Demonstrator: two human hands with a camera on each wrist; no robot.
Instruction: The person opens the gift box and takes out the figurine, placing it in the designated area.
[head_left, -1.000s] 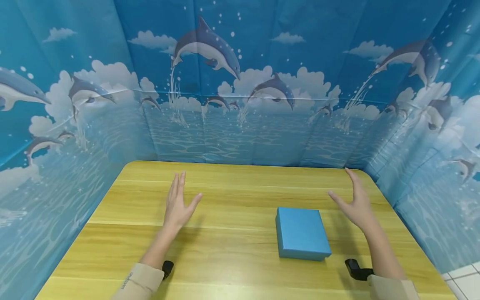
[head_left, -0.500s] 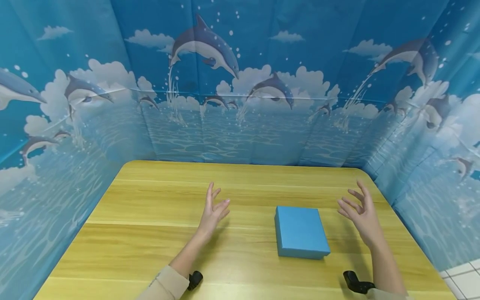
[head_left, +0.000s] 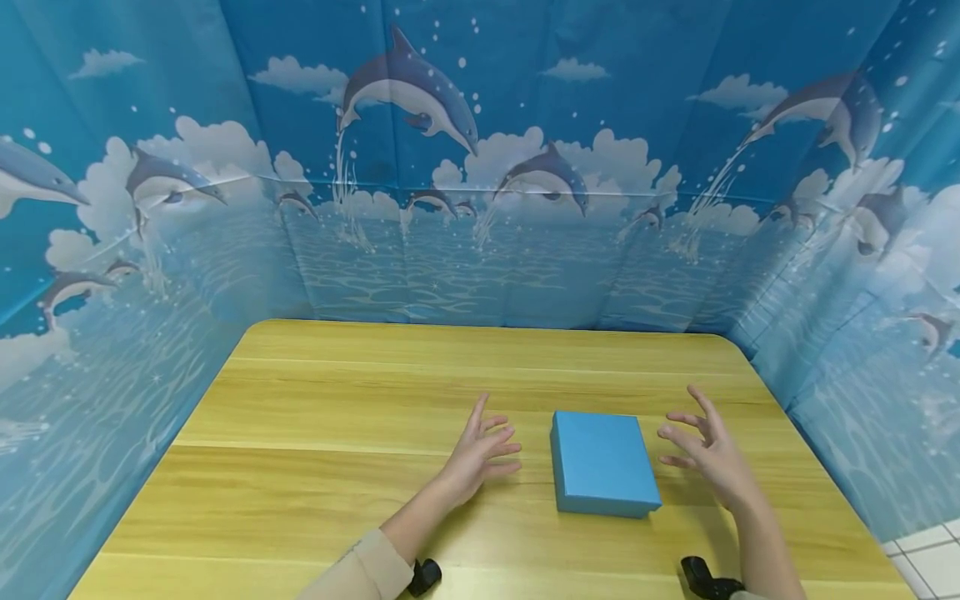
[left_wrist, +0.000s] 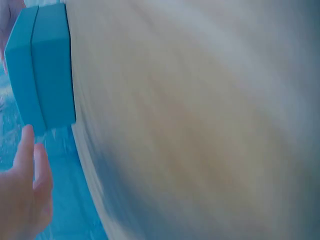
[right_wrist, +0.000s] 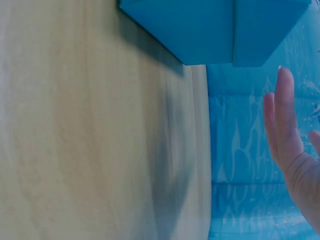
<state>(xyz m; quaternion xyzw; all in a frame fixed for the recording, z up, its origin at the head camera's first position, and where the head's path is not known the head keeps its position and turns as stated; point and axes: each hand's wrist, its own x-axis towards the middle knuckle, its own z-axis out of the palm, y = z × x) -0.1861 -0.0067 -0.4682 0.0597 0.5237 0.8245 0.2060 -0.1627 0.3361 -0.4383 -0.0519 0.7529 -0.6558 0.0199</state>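
Observation:
A blue lidded box (head_left: 604, 460) sits right of the middle on the wooden table. Left of it, my left hand (head_left: 476, 454) hovers with fingers spread and a gap to the box. On the other side, my right hand (head_left: 708, 454) is held above the table, its fingers loosely bent and apart from the box. In the left wrist view the seam between lid and base shows on the box (left_wrist: 42, 65), with my left fingers below it. The right wrist view has the box (right_wrist: 200, 30) at the top and my right hand (right_wrist: 295, 145) at the right edge.
The yellow wooden table (head_left: 300, 400) has rounded far corners. A blue dolphin-print curtain (head_left: 480, 250) hangs behind it and along both sides. White floor tiles (head_left: 930, 550) show at the lower right. A black wrist camera is strapped on each arm.
My left hand has moved right across the table toward the box. The right hand has come slightly nearer and lower, its fingers more bent than a second ago. The box has stayed put.

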